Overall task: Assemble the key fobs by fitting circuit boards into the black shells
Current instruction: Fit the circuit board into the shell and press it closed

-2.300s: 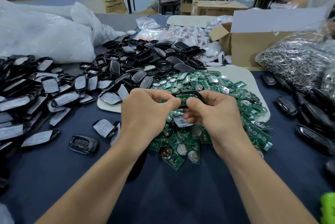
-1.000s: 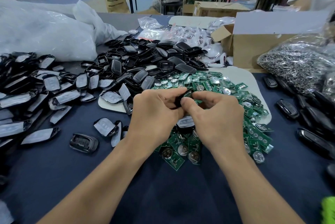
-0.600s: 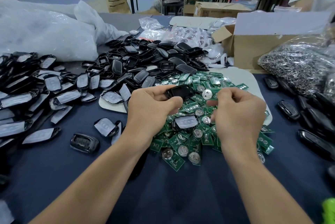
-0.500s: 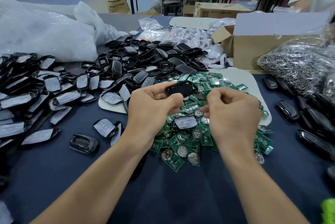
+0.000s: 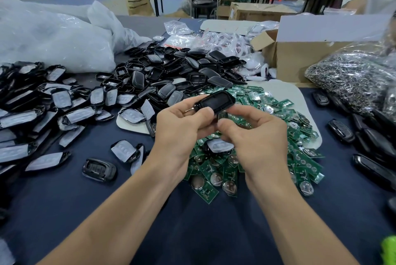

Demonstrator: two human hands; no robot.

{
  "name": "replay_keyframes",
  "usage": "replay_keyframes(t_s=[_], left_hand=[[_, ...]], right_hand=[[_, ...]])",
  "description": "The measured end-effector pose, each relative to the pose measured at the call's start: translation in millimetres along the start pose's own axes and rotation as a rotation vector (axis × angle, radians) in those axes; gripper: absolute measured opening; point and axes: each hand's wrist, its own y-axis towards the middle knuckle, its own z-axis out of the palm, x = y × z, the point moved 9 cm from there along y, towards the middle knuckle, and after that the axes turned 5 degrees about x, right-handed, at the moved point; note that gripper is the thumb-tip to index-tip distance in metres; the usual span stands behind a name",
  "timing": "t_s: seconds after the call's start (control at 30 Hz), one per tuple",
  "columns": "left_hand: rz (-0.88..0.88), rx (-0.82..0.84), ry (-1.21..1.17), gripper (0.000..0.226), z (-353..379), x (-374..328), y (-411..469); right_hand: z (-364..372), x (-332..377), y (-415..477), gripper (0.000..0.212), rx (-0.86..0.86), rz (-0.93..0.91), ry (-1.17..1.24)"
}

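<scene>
My left hand (image 5: 182,129) grips a black shell (image 5: 216,101), hollow side facing me, above the pile of green circuit boards (image 5: 300,157). My right hand (image 5: 257,138) is right beside it, thumb and forefinger pinching a small circuit board (image 5: 220,117) edge-on against the shell's lower rim; the fingers hide most of it. A heap of empty black shells (image 5: 171,76) lies just behind my hands. Another shell half with white film (image 5: 218,145) rests on the boards under my hands.
Film-covered shell halves (image 5: 42,104) crowd the left. One closed fob (image 5: 99,170) lies near left; more fobs (image 5: 340,131) line the right. A cardboard box (image 5: 300,61), a bag of metal rings (image 5: 353,76) and a white plastic sack (image 5: 53,39) stand behind. A white mat (image 5: 285,95) lies under the boards.
My right hand left the shell, reached toward the board pile, then came back to the shell's lower edge. My left hand kept the shell and turned its hollow side toward me.
</scene>
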Motion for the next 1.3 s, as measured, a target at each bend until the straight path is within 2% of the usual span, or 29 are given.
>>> replay_keyframes(t_s=[0.07,0.13,0.27,0.4,0.53,0.67,0.83,1.03,1.3], left_hand=[[0.016,0.031,0.041,0.022,5,0,-1],[0.046,0.039,0.095,0.020,7,-1,-3],[0.085,-0.087,0.160,0.017,-8,-6,-1],[0.061,-0.111,0.231,0.020,-12,-3,1],[0.032,-0.021,0.261,0.029,-4,0,1],[0.018,0.087,0.267,0.030,6,0,0],[-0.003,0.079,0.295,0.030,4,2,0],[-0.024,0.103,0.302,0.027,7,4,-1],[-0.040,0.132,0.228,0.024,11,2,-3]], right_hand=[[-1,3,1,0.033,0.017,-0.018,-0.065],[0,6,2,0.032,0.049,-0.051,-0.121],[-18,7,6,0.030,-0.051,-0.050,-0.255],[-34,4,13,0.022,-0.114,-0.016,-0.049],[-25,0,15,0.021,-0.030,0.021,0.145],[-18,5,14,0.013,0.006,-0.062,0.003],[-25,9,12,0.012,-0.070,-0.132,-0.060],[-25,6,13,0.010,-0.086,-0.106,-0.068],[-30,11,5,0.016,-0.190,-0.124,-0.212]])
